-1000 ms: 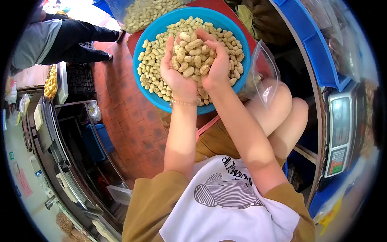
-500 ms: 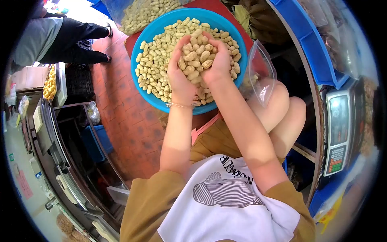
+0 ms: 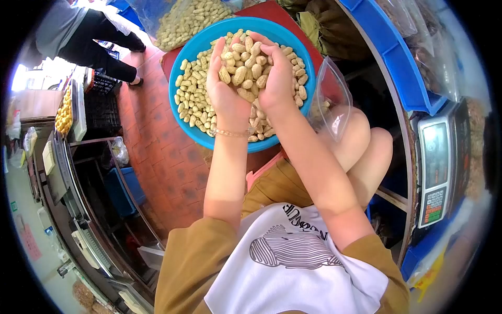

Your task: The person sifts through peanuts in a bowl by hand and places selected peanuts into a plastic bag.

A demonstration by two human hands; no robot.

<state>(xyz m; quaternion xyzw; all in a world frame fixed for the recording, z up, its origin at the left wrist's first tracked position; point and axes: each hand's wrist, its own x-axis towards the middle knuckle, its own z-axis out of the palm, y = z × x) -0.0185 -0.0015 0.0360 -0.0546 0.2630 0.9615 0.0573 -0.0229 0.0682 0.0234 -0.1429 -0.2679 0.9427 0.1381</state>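
Observation:
Both my hands are cupped together above a round blue basin (image 3: 201,137) full of unshelled peanuts (image 3: 197,99). My left hand (image 3: 228,99) curves up along the left side of a heap of peanuts (image 3: 246,68), its wrist wearing a beaded bracelet (image 3: 232,133). On the other side my right hand (image 3: 278,86) bends its fingers in around the same heap. The palms' heels lie close to each other, with nuts piled between them. The undersides of the fingers are hidden by the nuts.
Behind the basin stands a clear bag of peanuts (image 3: 193,23). An open zip bag (image 3: 334,99) leans beside my knee. On the right are a digital scale (image 3: 436,157) and a blue tray (image 3: 384,47). Another person (image 3: 94,39) stands upper left on the red tiled floor (image 3: 162,157).
My cupped hands have shifted slightly left with the peanuts and their fingers have spread somewhat apart at the top. The other person's legs have moved.

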